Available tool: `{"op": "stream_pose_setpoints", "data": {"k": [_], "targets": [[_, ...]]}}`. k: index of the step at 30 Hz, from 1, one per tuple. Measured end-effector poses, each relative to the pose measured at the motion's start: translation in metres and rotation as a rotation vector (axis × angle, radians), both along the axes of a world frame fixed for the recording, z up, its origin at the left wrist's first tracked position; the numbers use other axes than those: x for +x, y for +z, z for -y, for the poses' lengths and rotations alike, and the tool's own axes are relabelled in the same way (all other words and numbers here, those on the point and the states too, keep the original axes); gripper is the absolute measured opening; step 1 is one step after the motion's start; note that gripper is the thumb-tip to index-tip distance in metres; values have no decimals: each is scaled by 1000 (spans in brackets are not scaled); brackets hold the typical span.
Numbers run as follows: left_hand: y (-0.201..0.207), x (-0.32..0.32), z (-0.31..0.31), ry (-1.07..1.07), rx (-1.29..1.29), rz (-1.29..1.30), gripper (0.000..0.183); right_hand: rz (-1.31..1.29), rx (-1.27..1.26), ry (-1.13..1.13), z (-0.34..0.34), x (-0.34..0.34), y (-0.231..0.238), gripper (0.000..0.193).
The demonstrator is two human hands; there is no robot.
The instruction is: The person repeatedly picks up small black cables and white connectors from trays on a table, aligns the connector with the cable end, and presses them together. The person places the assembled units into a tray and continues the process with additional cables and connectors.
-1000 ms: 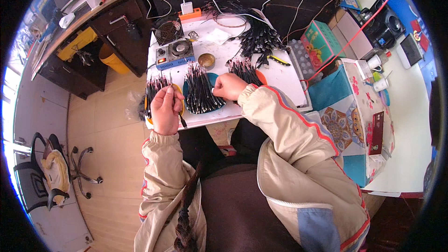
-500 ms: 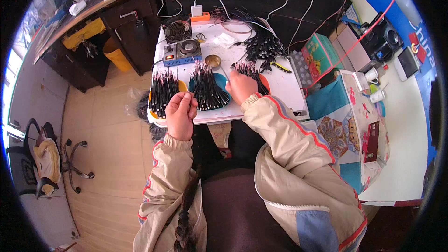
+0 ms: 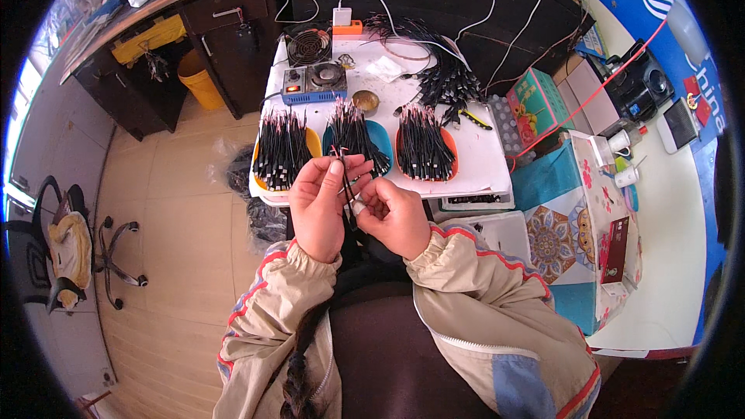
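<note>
My left hand (image 3: 320, 206) and my right hand (image 3: 394, 216) are close together in front of the table's near edge. Thin black wires (image 3: 347, 185) with reddish tips run between them, pinched by the fingers of both hands; how many there are is hard to make out. Just beyond stand three shallow bowls filled with short black wires: a yellow bowl (image 3: 313, 140) at the left, a blue bowl (image 3: 379, 135) in the middle, partly hidden by my hands, and an orange bowl (image 3: 450, 140) at the right.
A blue-fronted heating unit (image 3: 313, 86), a black fan (image 3: 309, 45) and a small brass-coloured dish (image 3: 365, 100) stand behind the bowls. Farther right lie a heap of black cables (image 3: 450, 81) and yellow-handled pliers (image 3: 476, 119). An office chair (image 3: 70, 252) stands at the left.
My right hand has come back from the orange bowl to meet my left hand. My left hand has shifted right, and black wires now show between both hands.
</note>
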State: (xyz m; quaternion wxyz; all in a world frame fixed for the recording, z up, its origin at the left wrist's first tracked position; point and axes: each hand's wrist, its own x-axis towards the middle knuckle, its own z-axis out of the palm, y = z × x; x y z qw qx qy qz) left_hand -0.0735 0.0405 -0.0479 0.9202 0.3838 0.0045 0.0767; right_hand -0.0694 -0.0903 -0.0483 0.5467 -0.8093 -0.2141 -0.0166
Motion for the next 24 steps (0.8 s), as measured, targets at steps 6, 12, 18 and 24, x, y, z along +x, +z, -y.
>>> {"op": "stream_pose_setpoints", "data": {"k": [6,12,18,24], "targets": [[-2,-18,23,22,229,100,13,20,105,90,37,-9,16,12],[2,-35,35,-185,266,104,12,266,109,101,60,1,34,22],[4,-42,42,-58,506,175,10,101,146,62,61,-11,28,11],[-2,-40,37,-167,275,135,9,-923,1090,410,52,-7,3,5]]}}
